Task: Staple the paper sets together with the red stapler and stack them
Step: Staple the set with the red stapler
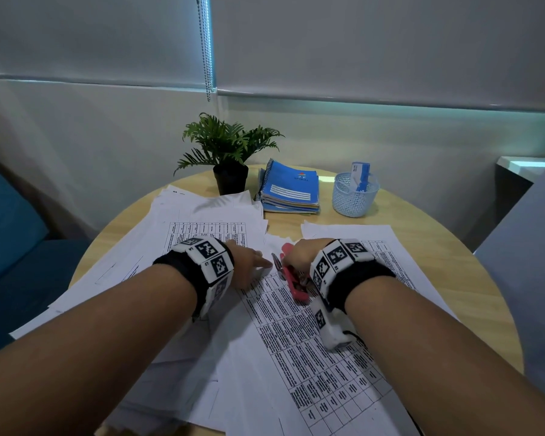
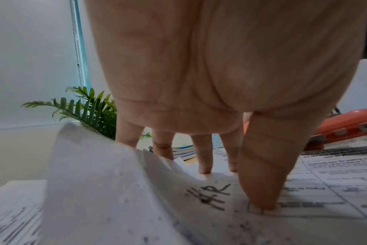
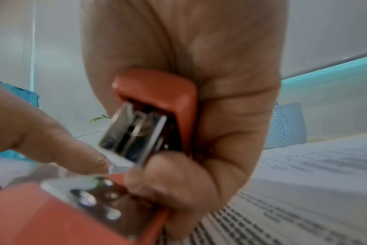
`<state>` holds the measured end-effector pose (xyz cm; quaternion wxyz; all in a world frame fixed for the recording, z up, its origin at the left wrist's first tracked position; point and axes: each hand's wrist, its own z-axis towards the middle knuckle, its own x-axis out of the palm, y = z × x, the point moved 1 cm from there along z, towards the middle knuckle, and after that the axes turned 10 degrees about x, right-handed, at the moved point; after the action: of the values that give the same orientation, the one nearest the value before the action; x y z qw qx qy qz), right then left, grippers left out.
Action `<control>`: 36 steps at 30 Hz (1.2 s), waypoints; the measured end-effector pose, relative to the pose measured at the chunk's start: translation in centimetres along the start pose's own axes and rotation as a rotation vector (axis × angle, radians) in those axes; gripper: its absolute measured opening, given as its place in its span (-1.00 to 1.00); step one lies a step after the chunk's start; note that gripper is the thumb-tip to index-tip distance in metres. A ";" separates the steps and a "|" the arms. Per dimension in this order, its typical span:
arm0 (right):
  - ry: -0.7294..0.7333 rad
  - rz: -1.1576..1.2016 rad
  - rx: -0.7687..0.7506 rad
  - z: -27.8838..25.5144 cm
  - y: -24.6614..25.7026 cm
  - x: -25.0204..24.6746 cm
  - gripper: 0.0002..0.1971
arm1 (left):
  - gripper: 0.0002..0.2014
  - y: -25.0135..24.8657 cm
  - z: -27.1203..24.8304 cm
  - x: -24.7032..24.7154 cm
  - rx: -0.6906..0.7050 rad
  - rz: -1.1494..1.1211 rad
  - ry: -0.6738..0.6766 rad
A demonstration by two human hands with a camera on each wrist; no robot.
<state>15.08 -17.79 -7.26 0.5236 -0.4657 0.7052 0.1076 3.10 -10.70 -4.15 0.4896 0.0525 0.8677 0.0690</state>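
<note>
Two hands work: left hand spread on the printed paper set, right hand gripping the gaping red stapler.

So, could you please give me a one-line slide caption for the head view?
Right hand grips the red stapler while the left hand presses printed sheets flat on a round wooden table.

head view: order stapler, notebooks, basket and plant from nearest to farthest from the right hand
1. Stapler: gripped in the right hand over the papers.
2. Notebooks: the blue stack beyond the hand, slightly to its left.
3. Basket: at the table's far right, with the notebooks too close to call.
4. Plant: far left, at the back edge.
</note>
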 end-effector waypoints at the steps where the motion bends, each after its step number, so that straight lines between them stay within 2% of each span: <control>1: -0.022 0.051 -0.012 0.1 -0.4 0.2 -0.66 | -0.55 0.2 0.2 0.1 0.007 -0.004 -0.008; 4: -0.068 0.103 0.038 -0.8 -2.1 0.8 -0.70 | -0.53 0.7 0.7 0.6 -0.009 -0.065 -0.041; 6: -0.108 0.131 0.068 -1.6 -3.9 1.5 -0.64 | -0.47 1.0 1.1 0.9 -0.078 -0.150 -0.142; 8: -0.065 0.172 0.159 -1.3 -6.0 2.7 -0.62 | -0.27 1.3 1.5 1.0 -0.180 -0.229 -0.181; 10: -0.064 0.165 0.233 -0.9 -8.0 3.9 -0.63 | -0.09 1.6 1.6 0.6 -0.238 -0.277 -0.147; 11: -0.089 0.172 0.265 -0.4 -9.0 4.7 -0.63 | -0.12 1.6 1.5 0.3 -0.245 -0.295 -0.142; 14: -0.084 0.274 0.365 -1.4 -10.6 5.7 -0.53 | -0.46 2.0 1.0 -0.3 -0.269 -0.351 -0.205; 16: -0.095 0.451 0.482 -2.1 -10.9 5.3 -0.50 | -0.56 2.6 0.3 -0.3 -0.314 -0.390 -0.292; 18: -0.218 0.644 0.568 -2.9 -10.7 3.9 -0.42 | -0.62 3.1 -0.5 -0.3 -0.356 -0.440 -0.408; 20: -0.404 0.800 0.498 -3.5 -10.0 1.9 -0.53 | -0.69 3.4 -1.3 -0.5 -0.392 -0.458 -0.514; 22: -0.503 0.995 0.326 -4.2 -8.5 0.0 -0.84 | -0.72 3.5 -2.0 -0.8 -0.396 -0.499 -0.607; 24: -0.469 1.148 0.159 -4.8 -6.2 -1.3 -0.88 | -0.71 3.3 -2.6 -1.1 -0.381 -0.577 -0.679; 26: -0.423 1.250 0.082 -5.1 -4.1 -2.0 -0.85 | -0.70 3.0 -3.3 -1.1 -0.349 -0.620 -0.737; 30: -0.379 1.496 0.121 -5.0 -1.6 -2.2 -0.71 | -0.70 2.3 -4.0 -0.7 -0.254 -0.651 -0.797; 33: -0.278 1.681 0.185 -5.2 -1.3 -2.1 -0.72 | -0.69 2.0 -4.1 -0.2 -0.201 -0.615 -0.834; 36: -0.232 1.699 0.208 -5.3 -1.5 -1.8 -0.80 | -0.72 2.0 -3.9 0.3 -0.141 -0.554 -0.874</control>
<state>12.85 -20.98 -2.96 0.3745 0.2838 0.7626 0.4445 -0.31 -8.94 -2.03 0.8083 -0.1884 0.5569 -0.0335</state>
